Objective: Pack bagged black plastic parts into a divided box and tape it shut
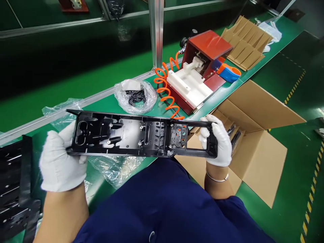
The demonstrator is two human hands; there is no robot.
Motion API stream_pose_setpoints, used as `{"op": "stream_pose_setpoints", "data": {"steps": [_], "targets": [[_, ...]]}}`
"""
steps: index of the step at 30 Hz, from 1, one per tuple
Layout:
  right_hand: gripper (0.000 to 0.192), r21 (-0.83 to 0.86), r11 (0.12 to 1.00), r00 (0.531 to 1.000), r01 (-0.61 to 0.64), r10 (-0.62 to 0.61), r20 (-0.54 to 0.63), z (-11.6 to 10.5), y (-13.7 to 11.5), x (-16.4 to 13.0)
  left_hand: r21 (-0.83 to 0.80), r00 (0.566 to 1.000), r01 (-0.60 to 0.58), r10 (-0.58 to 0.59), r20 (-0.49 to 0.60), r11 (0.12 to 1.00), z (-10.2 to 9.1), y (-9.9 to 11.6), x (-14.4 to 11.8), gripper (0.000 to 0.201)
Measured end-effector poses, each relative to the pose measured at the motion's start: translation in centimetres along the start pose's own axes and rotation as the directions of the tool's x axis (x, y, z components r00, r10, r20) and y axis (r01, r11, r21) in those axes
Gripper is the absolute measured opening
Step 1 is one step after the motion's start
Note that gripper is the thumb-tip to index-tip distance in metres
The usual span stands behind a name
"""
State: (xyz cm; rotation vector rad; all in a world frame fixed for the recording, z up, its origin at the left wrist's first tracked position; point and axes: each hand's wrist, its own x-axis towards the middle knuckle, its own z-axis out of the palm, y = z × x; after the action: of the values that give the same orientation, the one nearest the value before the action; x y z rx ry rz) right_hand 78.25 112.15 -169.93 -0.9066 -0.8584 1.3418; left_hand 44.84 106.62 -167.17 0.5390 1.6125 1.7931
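A long black plastic housing (131, 136) is held level in front of my body, its ribbed inner side facing me. My left hand (62, 158), in a white glove, is closed around its left end, with some fingers hidden beneath. At the other end, my gloved right hand (219, 140) grips the frame beside a rectangular opening, and fingertips show through that opening. Behind the housing, a clear plastic bag (135, 98) of small black parts lies on the green bench.
A red machine (210, 44) with a white fixture (189, 82) and an orange coiled hose (162, 84) stands on the bench. An open cardboard box (263, 162) is at right. Cardboard dividers (245, 44) lie farther back. More black housings (15, 182) are at left.
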Motion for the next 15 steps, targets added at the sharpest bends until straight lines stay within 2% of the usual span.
{"op": "stream_pose_setpoints", "data": {"steps": [1,3,4,5,6,7,8,9,10,11,12,14,15], "targets": [[0.027,-0.029,0.999,1.0,0.02,-0.02,-0.001,0.0,0.0,-0.2,-0.004,1.0,-0.012,0.012,-0.011,1.0,0.1,-0.2,0.2,0.06],[0.031,-0.155,0.98,0.993,0.122,-0.119,0.027,0.3,-0.2,-0.8,-0.117,0.999,-0.002,-0.003,-0.043,0.993,0.4,-0.7,0.9,0.053],[0.033,-0.247,0.945,0.975,0.214,-0.192,0.11,0.7,-0.3,-1.0,-0.201,0.999,0.022,-0.031,-0.042,0.979,0.6,-1.1,1.2,0.055],[0.032,-0.327,0.879,0.926,0.348,-0.267,0.267,1.2,-0.4,-1.2,-0.275,0.997,0.069,-0.075,-0.012,0.959,0.8,-1.4,1.6,0.062],[0.03,-0.361,0.777,0.817,0.516,-0.319,0.481,1.8,-0.4,-1.3,-0.329,0.991,0.13,-0.123,0.042,0.935,1.0,-1.8,1.9,0.069],[0.028,-0.325,0.646,0.633,0.691,-0.323,0.703,2.7,-0.3,-1.4,-0.363,0.981,0.192,-0.165,0.104,0.912,1.1,-2.1,2.2,0.074],[0.027,-0.225,0.507,0.405,0.832,-0.278,0.871,3.7,-0.1,-1.4,-0.381,0.967,0.245,-0.199,0.157,0.892,1.2,-2.4,2.4,0.076],[0.026,-0.093,0.379,0.184,0.921,-0.21,0.96,4.7,0.2,-1.5,-0.396,0.959,0.271,-0.21,0.19,0.877,1.2,-2.7,2.6,0.075],[0.025,0.027,0.271,0.013,0.962,-0.143,0.99,5.8,0.6,-1.5,-0.416,0.959,0.271,-0.205,0.196,0.868,1.2,-2.8,2.8,0.073],[0.024,0.112,0.185,-0.097,0.976,-0.089,0.991,6.8,1.1,-1.6,-0.434,0.964,0.254,-0.189,0.188,0.864,1.0,-3.0,2.9,0.072],[0.023,0.172,0.121,-0.167,0.978,-0.046,0.985,7.7,1.7,-1.7,-0.452,0.974,0.218,-0.164,0.157,0.865,0.7,-3.0,3.0,0.071],[0.023,0.273,0.072,-0.274,0.959,0.01,0.962,9.2,2.8,-1.5,-0.471,0.987,0.16,-0.13,0.096,0.867,-0.2,-2.9,3.2,0.069],[0.024,0.325,0.088,-0.328,0.942,0.028,0.944,9.8,3.2,-1.1,-0.482,0.99,0.138,-0.117,0.073,0.865,-0.8,-2.8,3.3,0.065]]}}
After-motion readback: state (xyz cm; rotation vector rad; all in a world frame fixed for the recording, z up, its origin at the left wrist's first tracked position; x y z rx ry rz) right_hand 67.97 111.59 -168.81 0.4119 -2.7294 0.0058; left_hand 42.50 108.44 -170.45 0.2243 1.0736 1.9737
